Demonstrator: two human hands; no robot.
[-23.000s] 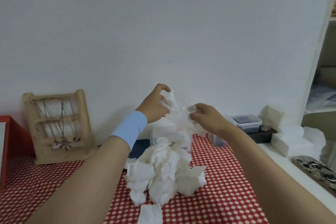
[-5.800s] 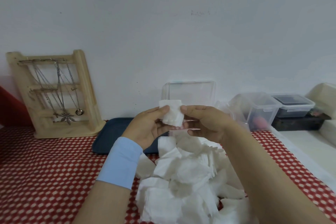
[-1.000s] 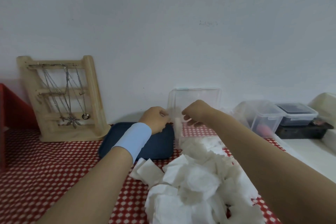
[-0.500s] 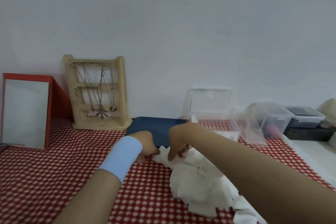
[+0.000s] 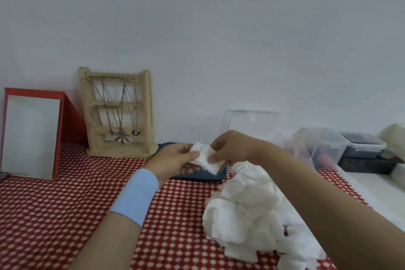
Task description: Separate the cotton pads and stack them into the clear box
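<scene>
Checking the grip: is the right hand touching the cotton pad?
Touching. The head view shows the right hand pinching the cotton pad at its edge.

Head-worn camera looks forward and down across the table [image 5: 65, 215].

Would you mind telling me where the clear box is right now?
In the head view, the clear box stands by the wall, right of centre, behind the right hand, between the blue tray and a plastic tub.

Pale blue wristband [image 5: 135, 195] — left forearm
</scene>
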